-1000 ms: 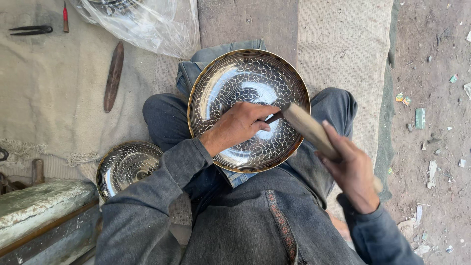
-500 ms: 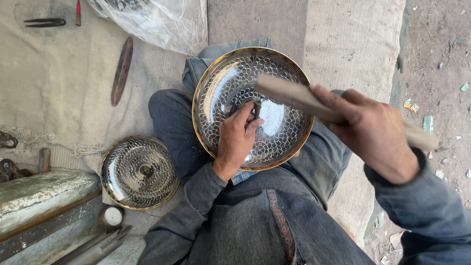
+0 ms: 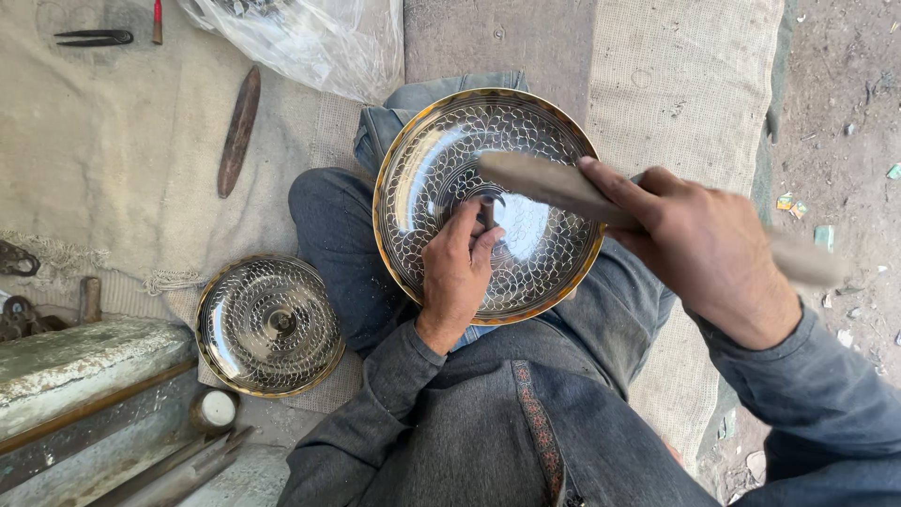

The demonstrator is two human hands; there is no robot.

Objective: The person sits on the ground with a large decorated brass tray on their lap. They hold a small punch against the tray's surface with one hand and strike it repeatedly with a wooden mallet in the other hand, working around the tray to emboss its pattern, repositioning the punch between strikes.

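Seated cross-legged on the floor; plate (image 3: 488, 202) rests on the lap, tilted a little toward the camera.

Left hand (image 3: 457, 272): grip closed around a short punch (image 3: 488, 212), tip set on the plate face just right of centre. Heel of the hand rests on the plate's lower part.

Right hand (image 3: 699, 246): grip clamped on a wooden mallet (image 3: 554, 186), head raised over the plate just above the punch, not touching it. Mallet is motion-blurred, so the exact gap is hard to read.

Progress, judged from the surface: scale pattern covers the outer band all round; the central disc looks plain and mirror-smooth. Centre appears to be what is left.

Left of the knee: a second patterned dish (image 3: 270, 324) with a centre knob, lying on the cloth (image 3: 113, 169). Beyond it, a dark flat tool (image 3: 238, 131); farther off, tongs (image 3: 94, 38) and a plastic bag (image 3: 310, 42).
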